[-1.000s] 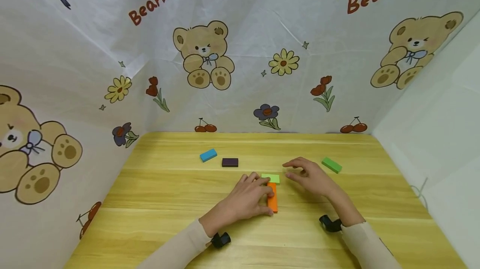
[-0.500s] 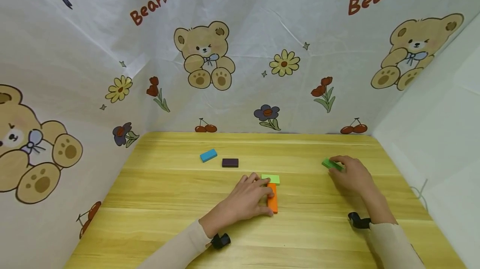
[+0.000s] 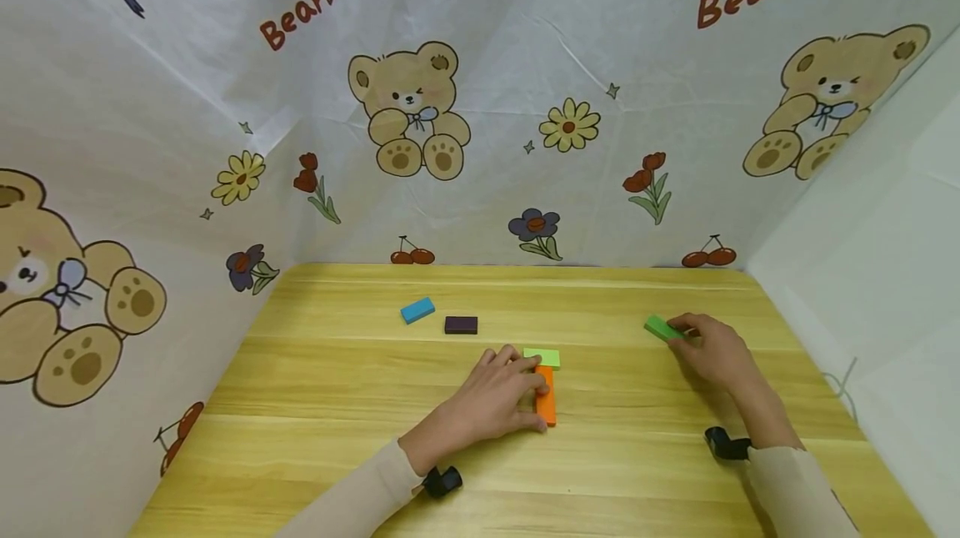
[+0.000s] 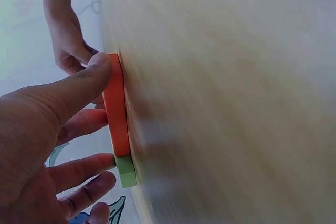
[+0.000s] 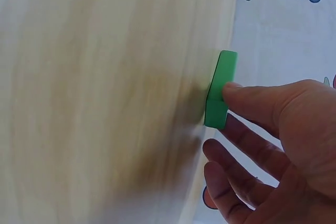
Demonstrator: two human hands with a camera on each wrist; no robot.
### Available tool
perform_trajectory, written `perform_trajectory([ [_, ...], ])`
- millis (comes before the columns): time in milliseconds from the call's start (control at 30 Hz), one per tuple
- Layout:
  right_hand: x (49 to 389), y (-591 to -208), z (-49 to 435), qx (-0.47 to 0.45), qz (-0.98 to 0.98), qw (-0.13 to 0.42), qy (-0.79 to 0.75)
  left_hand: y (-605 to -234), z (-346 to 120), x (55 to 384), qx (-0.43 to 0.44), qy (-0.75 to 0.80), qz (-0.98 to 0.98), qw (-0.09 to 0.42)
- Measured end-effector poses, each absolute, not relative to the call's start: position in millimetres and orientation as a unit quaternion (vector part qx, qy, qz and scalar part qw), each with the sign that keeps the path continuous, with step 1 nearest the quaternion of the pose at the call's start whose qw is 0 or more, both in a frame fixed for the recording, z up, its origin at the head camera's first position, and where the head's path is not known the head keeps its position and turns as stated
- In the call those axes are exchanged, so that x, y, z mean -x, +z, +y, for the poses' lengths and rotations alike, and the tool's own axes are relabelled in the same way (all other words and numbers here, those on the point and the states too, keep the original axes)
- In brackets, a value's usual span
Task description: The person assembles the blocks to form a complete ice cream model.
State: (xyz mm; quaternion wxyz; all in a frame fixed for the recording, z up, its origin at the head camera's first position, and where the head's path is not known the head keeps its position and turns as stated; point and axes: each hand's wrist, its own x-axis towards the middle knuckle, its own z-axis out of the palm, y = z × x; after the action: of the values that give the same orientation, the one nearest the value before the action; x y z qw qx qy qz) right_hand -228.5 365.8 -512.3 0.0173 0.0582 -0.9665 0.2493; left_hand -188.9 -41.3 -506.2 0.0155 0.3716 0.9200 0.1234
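Note:
In the head view an orange block [image 3: 546,398] lies lengthwise on the table, its far end against a light green block [image 3: 542,358] set crosswise. My left hand [image 3: 491,400] holds the orange block, thumb at its near end and index finger along it; another fingertip touches the light green block [image 4: 126,171]. Farther right, my right hand [image 3: 716,350] pinches the right end of a green block [image 3: 660,327] between thumb and index finger. The right wrist view shows the thumb on this green block [image 5: 223,77], with the other fingers loosely curved below.
A blue block [image 3: 417,310] and a dark purple block [image 3: 461,325] lie toward the back, left of the middle of the wooden table [image 3: 337,404]. A bear-printed cloth [image 3: 495,213] hangs behind the table, and a white panel [image 3: 885,271] borders its right side.
My right hand has moved right, from beside the light green block to the green block, and now pinches its end. My left hand and the other blocks stay in place.

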Motion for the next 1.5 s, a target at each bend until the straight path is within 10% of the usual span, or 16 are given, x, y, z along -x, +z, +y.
perform_trajectory([
  [1500, 248, -508, 311, -0.083, -0.96, 0.034, 0.264, -509, -41, 190, -0.373, 0.121, 0.92, 0.007],
])
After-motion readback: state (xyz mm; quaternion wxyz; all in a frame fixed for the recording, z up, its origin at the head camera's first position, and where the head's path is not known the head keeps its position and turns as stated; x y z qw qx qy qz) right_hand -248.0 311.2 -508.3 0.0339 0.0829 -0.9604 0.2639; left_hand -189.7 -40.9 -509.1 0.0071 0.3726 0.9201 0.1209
